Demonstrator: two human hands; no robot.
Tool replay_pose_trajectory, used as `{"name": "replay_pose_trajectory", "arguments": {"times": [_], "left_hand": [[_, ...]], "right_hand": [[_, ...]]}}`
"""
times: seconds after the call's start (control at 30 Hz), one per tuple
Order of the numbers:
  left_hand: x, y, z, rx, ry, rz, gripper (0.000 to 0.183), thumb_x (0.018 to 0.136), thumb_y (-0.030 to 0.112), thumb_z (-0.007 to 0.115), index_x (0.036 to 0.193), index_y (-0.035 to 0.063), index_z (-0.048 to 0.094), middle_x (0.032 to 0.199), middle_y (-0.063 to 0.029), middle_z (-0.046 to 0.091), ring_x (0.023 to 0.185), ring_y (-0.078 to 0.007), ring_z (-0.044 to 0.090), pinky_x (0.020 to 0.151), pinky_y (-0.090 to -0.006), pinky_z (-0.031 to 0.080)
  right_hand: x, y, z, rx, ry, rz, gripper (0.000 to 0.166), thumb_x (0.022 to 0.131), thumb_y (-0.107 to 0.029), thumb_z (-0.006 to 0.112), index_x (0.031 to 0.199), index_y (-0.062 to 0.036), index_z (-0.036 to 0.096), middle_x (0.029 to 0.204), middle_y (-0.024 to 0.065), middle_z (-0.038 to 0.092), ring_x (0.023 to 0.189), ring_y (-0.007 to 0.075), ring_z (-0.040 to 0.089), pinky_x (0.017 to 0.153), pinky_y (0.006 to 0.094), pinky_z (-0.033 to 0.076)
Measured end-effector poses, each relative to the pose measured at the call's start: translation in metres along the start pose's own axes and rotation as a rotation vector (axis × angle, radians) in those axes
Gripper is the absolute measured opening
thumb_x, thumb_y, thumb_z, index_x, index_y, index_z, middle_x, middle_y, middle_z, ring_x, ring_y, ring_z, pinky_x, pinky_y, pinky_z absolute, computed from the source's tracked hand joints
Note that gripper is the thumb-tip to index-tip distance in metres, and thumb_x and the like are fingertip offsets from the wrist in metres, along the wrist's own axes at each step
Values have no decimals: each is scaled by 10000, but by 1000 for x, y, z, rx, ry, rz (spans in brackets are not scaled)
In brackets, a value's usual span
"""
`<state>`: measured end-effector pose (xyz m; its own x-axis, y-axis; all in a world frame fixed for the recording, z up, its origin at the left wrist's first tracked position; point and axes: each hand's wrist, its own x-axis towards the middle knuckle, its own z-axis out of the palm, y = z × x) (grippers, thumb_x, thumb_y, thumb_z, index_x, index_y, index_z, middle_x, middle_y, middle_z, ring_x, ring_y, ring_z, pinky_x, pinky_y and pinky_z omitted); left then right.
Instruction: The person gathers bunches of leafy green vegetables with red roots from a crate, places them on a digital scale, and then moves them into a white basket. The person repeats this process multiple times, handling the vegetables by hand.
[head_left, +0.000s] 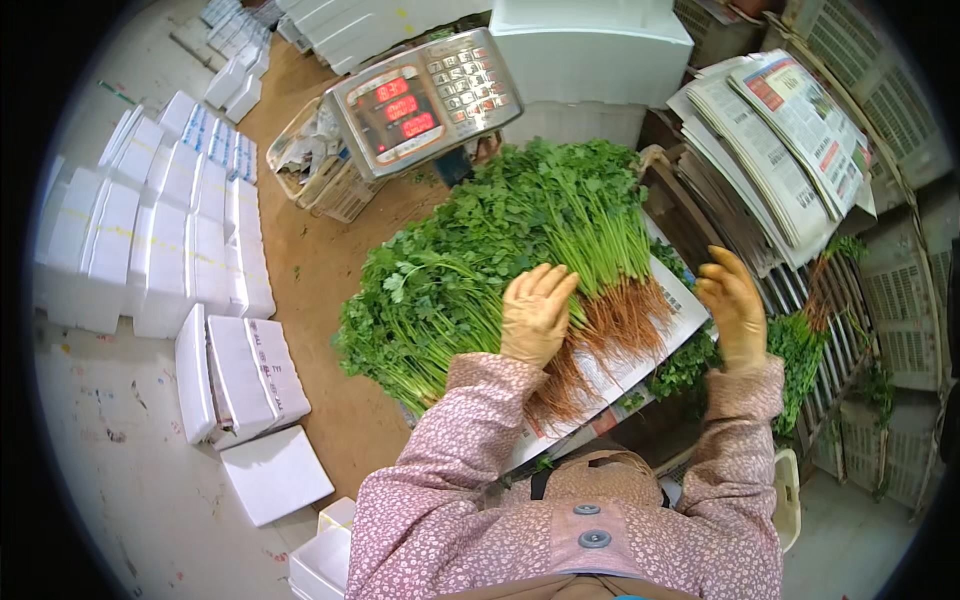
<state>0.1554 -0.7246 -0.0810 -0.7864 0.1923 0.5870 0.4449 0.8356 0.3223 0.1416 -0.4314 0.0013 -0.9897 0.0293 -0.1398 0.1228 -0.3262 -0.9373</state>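
Leafy green herbs, seemingly coriander (480, 247), lie in a thick pile with their long reddish-brown roots (619, 322) towards me. Under the roots is a sheet of newspaper (679, 281). My left hand (536, 311) rests on the stems near the roots, palm down; whether its fingers grip any stems is hidden. To the right of the pile my right hand (731, 300) is raised with fingers curved and apart, holding nothing. A scale's display and keypad unit (427, 101) stands behind the pile, its red digits lit.
Newspapers (780, 142) are stacked at the right, above a slatted rack (840, 360) bearing more rooted greens (795, 360). White foam boxes (180, 217) stand in rows at the left, and a larger one (592, 52) is behind. A basket (300, 180) of crumpled paper sits beside the scale.
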Motion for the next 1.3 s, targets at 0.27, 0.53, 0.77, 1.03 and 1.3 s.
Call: {"name": "replay_pose_trajectory", "arguments": {"times": [0.27,0.53,0.77,1.03,1.3], "left_hand": [[-19,-11,9,-89,-194,-75,488,803,72,633,1288,115,590,1340,-111,560,1275,-300,504,1062,-462,392],[-33,-23,7,-164,-156,-87,480,782,52,638,1258,114,607,1346,-95,558,1279,-283,507,1039,-451,414],[-33,-26,6,-179,-110,-84,413,784,42,626,1191,105,651,1300,-93,598,1246,-282,541,1003,-454,443],[-38,-25,-9,-207,-39,-141,384,801,5,649,1177,87,667,1213,-107,653,1168,-306,599,992,-454,468],[-12,-20,-38,-218,88,-227,380,834,2,635,1207,66,662,1205,-106,665,1030,-282,651,875,-401,538]], "right_hand": [[88,96,155,-135,-367,27,398,932,-160,583,1314,-48,573,1154,97,662,1037,185,632,941,320,481],[99,114,157,-304,-313,-29,458,935,-160,571,1383,-78,516,1210,90,606,1048,152,593,928,290,478],[90,118,179,-1060,-303,-453,491,852,39,634,1321,-99,591,963,23,604,819,125,557,751,256,504],[87,106,142,-235,-219,-135,494,889,55,621,1359,-89,571,993,-16,593,817,45,534,753,193,474],[53,81,123,-58,-134,-161,501,901,13,653,1378,-102,552,1033,-35,592,906,40,539,789,195,469]]}}
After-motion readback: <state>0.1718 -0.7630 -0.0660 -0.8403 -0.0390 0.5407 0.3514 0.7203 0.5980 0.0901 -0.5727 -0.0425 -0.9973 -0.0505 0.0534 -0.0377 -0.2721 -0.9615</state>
